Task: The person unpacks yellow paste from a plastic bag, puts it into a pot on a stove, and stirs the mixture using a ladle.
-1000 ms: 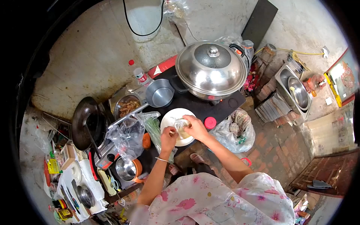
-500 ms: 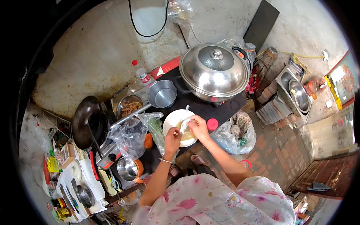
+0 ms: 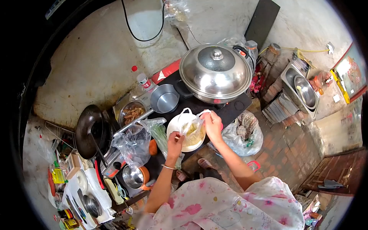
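Observation:
A thin clear plastic bag [image 3: 194,133] with something yellowish in it lies over a white plate [image 3: 172,125] on the dark counter. My left hand [image 3: 175,142] pinches the bag's left edge, above the plate's lower left. At the plate's right side my right hand [image 3: 210,122] grips the bag's upper right edge, with the bag's mouth spread between both hands. A pink lid is mostly hidden behind my right hand. Left of the plate, a bag of green vegetables [image 3: 160,138] lies close to my left wrist.
A large lidded steel wok [image 3: 215,73] stands behind the plate, beside a grey saucepan [image 3: 165,99]. Further left are a bowl of brown food [image 3: 132,113], a dark wok [image 3: 90,132] and a steel pot [image 3: 133,176]. A filled plastic bag [image 3: 242,134] sits right of the counter.
My hands have moved apart, my right hand up and to the right. The bag, bunched between them before, is now opened out over the plate. The view has shifted slightly.

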`<state>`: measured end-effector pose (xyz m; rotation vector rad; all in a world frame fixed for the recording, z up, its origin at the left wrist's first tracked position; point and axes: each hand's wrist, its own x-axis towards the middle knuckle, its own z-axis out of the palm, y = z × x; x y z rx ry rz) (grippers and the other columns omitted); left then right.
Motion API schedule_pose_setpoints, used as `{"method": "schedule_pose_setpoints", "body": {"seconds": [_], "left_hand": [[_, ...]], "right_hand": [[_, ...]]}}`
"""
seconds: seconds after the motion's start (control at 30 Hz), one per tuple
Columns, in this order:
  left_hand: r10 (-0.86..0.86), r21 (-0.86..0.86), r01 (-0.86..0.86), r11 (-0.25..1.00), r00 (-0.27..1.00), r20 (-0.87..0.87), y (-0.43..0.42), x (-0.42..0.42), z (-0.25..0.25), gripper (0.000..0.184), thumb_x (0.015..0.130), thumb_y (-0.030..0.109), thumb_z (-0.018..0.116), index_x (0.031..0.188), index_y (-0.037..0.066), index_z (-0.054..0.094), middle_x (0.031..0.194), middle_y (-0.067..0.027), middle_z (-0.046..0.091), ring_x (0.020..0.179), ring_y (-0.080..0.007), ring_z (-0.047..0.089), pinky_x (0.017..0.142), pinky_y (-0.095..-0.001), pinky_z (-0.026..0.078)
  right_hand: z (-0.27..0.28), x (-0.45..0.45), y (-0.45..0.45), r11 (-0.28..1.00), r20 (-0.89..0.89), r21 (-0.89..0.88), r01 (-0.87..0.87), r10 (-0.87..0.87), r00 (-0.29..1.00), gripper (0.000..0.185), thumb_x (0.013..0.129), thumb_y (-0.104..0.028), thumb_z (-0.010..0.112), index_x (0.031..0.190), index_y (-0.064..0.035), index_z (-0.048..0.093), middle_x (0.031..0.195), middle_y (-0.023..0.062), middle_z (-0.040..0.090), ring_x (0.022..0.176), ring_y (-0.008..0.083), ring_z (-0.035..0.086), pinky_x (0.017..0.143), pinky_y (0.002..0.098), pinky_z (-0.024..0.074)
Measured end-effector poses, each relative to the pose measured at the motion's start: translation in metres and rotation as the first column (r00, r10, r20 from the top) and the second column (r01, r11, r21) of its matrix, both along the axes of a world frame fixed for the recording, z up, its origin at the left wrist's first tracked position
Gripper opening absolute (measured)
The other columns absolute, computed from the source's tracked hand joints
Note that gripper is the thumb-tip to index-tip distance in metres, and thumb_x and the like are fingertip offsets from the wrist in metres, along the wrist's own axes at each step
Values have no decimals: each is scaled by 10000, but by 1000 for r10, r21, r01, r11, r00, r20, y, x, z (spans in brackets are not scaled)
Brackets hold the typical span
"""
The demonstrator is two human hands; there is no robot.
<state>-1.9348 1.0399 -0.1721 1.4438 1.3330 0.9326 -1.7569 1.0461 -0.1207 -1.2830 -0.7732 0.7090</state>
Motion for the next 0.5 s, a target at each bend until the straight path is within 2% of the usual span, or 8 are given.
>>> {"method": "schedule_pose_setpoints", "body": {"seconds": [0.07,0.13,0.2,0.27,0.33,0.4,0.47,0.5], "left_hand": [[-17,4,17,1000,1000,13,1,3,5,122,742,62,601,819,11,522,786,-66,497,598,-146,485,554,-278,415],[-85,33,86,996,995,-44,-1,10,16,134,731,57,604,836,13,533,793,-65,499,581,-140,475,545,-275,412],[-97,82,104,991,991,-94,0,16,21,156,724,55,612,858,16,541,797,-66,500,575,-136,470,546,-269,411],[-102,129,121,984,984,-146,1,21,26,181,717,53,621,880,19,549,801,-68,501,569,-132,465,546,-264,411],[-111,121,125,985,987,-113,0,26,47,162,715,24,621,868,15,569,805,-76,505,564,-130,467,546,-264,415],[-111,144,127,981,987,-113,9,20,54,140,725,13,617,860,12,580,799,-75,501,556,-124,460,536,-259,411],[-108,166,126,978,988,-111,13,5,64,119,735,3,613,852,8,592,794,-74,496,548,-118,453,526,-254,407],[-74,210,90,974,994,-82,14,-6,75,93,754,-14,595,844,8,602,798,-63,490,543,-105,449,505,-238,393]], "right_hand": [[22,12,-7,998,147,-21,-60,62,987,202,780,-108,500,633,24,540,608,85,518,553,163,478,526,285,364],[24,17,-8,995,117,-41,-91,95,989,227,786,-108,500,599,15,536,587,78,503,544,157,458,526,292,354],[31,21,-12,981,249,-77,-179,193,949,239,788,-110,497,583,6,535,574,71,493,567,127,457,536,275,348],[41,17,-13,975,203,-69,-209,219,954,245,792,-110,486,579,4,527,580,49,506,603,105,474,558,246,353],[48,15,-13,918,-132,-17,-396,390,911,245,793,-112,487,581,8,520,614,28,533,614,106,488,571,235,363],[51,19,-15,907,-87,-59,-417,412,907,247,816,-112,472,608,11,520,650,18,555,598,101,487,558,232,370],[63,24,-23,856,-246,-67,-513,484,840,255,867,-135,458,685,15,554,642,36,556,563,95,481,575,233,383],[60,29,-26,856,-247,-69,-512,483,840,255,867,-135,458,685,15,554,642,36,556,563,95,481,575,233,383]]}}
